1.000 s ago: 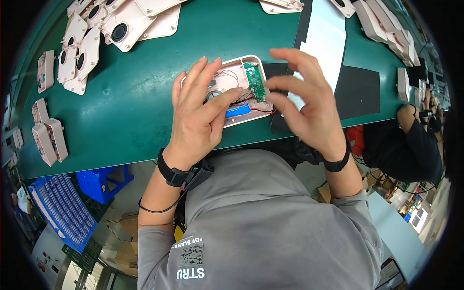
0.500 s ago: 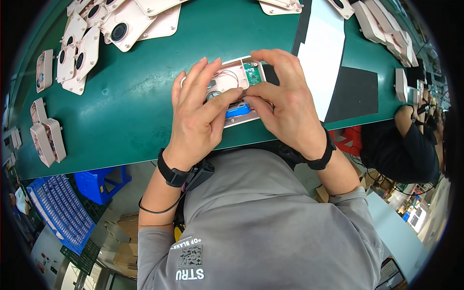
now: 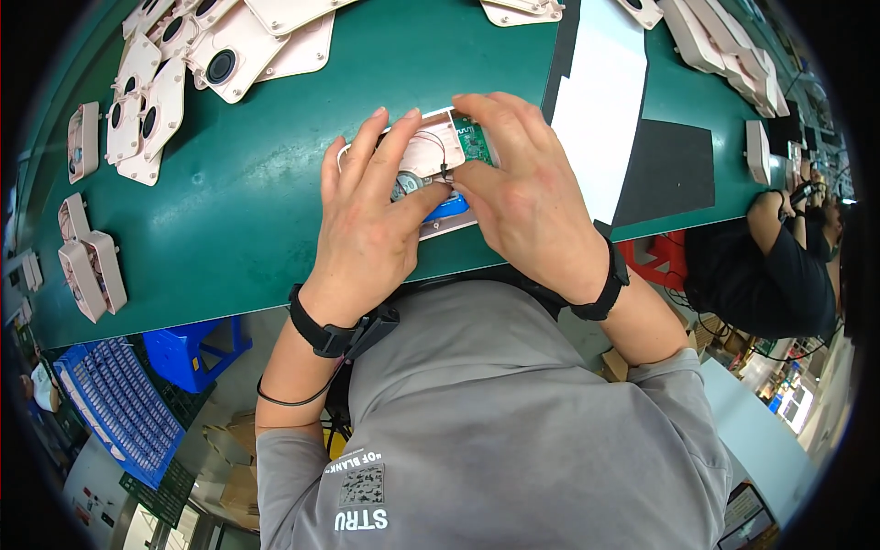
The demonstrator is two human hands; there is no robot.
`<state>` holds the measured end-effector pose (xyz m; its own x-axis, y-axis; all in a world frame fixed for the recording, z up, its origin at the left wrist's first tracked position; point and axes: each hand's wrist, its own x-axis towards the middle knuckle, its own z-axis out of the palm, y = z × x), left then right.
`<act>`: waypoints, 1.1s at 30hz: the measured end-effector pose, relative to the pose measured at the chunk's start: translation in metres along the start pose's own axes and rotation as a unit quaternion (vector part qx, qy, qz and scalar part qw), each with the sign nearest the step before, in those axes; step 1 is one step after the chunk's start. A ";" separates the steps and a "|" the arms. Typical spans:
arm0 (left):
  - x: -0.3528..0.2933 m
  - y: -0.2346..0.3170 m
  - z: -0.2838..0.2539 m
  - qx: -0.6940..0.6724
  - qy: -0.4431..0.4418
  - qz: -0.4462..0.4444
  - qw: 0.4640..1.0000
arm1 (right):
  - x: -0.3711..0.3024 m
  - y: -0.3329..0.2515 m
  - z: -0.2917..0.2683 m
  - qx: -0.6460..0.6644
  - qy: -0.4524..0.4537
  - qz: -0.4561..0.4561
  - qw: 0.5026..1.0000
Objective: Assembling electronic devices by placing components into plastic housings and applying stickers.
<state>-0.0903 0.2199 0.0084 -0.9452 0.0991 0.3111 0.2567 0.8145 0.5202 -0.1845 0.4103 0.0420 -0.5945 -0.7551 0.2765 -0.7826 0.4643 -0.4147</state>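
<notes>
Between my hands lies a small pale pink plastic housing (image 3: 449, 128), its open side up. Inside it are a green circuit board (image 3: 472, 144), a round speaker (image 3: 405, 185), thin wires and a blue battery (image 3: 446, 209). My left hand (image 3: 367, 220) grips the left side, fingers over the far edge and thumb pressed in beside the battery. My right hand (image 3: 536, 197) closes round the right end, fingertips at the far corner. Its thumb meets the left thumb over the battery, just below a small black piece (image 3: 445, 170) on the wires. The thumbs hide part of the wiring.
Pale pink panels with black round speakers (image 3: 221, 66) are heaped at the far left of the green table (image 3: 247, 202). More housings (image 3: 92, 266) stand at its left edge; others (image 3: 724, 50) are stacked far right. White paper (image 3: 596, 110) and a black sheet (image 3: 666, 174) lie to the right. A person (image 3: 765, 266) sits beyond.
My thumbs have come together and pressed down over the battery. The black piece on the wires now shows above them. The housing has shifted slightly left in the view.
</notes>
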 end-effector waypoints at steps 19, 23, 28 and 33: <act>0.006 0.008 -0.006 0.041 -0.060 -0.018 0.997 | 0.009 0.026 -0.057 -0.016 -0.152 -0.163 0.975; 0.005 0.007 -0.005 0.033 -0.061 -0.021 0.997 | 0.013 0.022 -0.040 0.012 -0.141 -0.089 0.986; 0.005 0.008 -0.003 0.029 -0.056 -0.027 0.998 | -0.004 0.004 -0.001 -0.023 0.024 -0.057 0.998; 0.003 0.006 -0.001 0.021 -0.041 -0.031 0.998 | -0.007 -0.003 0.000 -0.051 0.009 -0.054 0.997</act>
<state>-0.0916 0.2241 0.0136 -0.9730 0.0922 0.2117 0.1893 0.8433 0.5030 -0.1779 0.4138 0.0415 -0.5082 -0.7950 0.3312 -0.8565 0.4261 -0.2913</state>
